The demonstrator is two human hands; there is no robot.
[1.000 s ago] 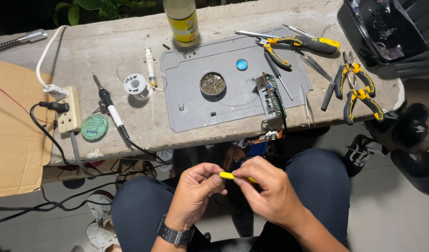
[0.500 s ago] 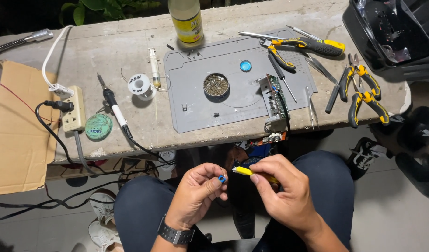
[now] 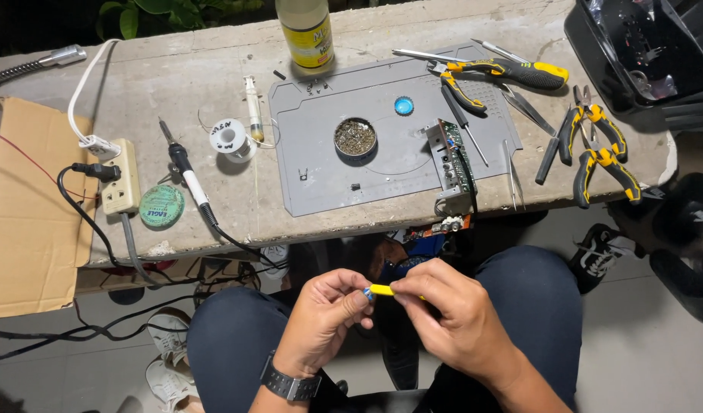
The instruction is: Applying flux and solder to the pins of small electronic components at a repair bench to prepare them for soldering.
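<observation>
Left hand [image 3: 321, 321]: pinches small blue part [image 3: 366, 294]. Right hand [image 3: 451, 313]: grips yellow-handled tool [image 3: 383, 290], tip at part. Both above lap, below tabletop [image 3: 214, 84] edge; circuit board [image 3: 452, 162] near.

Hands: left hand [image 3: 321, 321] and right hand [image 3: 447, 317] meet over the lap, below the bench's [image 3: 214, 84] near edge.
Held: both pinch a small yellow tool [image 3: 383, 290], lying level between the fingertips.
Grey mat [image 3: 382, 145]: mid-bench, carrying a round tin [image 3: 355, 138] and circuit board [image 3: 451, 160].
Soldering iron [image 3: 185, 172]: left of the mat.
Pliers [image 3: 600, 153]: right end.
</observation>
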